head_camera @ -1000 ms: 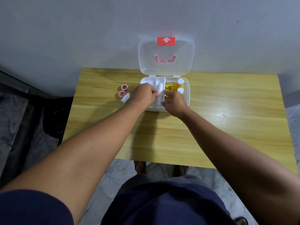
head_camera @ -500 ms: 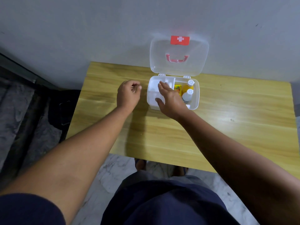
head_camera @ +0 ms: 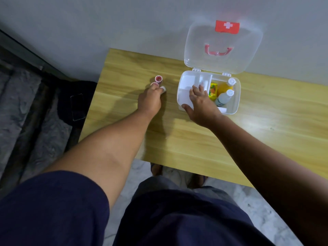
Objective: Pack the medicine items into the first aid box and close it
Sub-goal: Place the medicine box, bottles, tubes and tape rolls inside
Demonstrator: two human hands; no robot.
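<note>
The clear first aid box [head_camera: 235,105] stands open on the wooden table [head_camera: 266,132], its lid [head_camera: 223,50] leaning back on the wall. It holds a yellow carton [head_camera: 213,90], an orange bottle [head_camera: 225,86], a white bottle [head_camera: 224,98] and a white tray insert [head_camera: 188,80] on the left. My right hand [head_camera: 200,105] lies over the tray, fingers inside and thumb on the front wall. Left of the box, my left hand [head_camera: 150,101] has its fingertips closed on a white roll [head_camera: 163,88]. Two red-cored tape rolls [head_camera: 158,79] sit at its fingertips.
The table's back edge meets the grey wall. A dark bag [head_camera: 76,103] lies on the floor off the table's left edge. My feet [head_camera: 157,168] show under the near edge.
The camera has swung left. My left hand left the box and reached the rolls on the table. My right hand stayed on the tray insert, which now sits in the box's left half.
</note>
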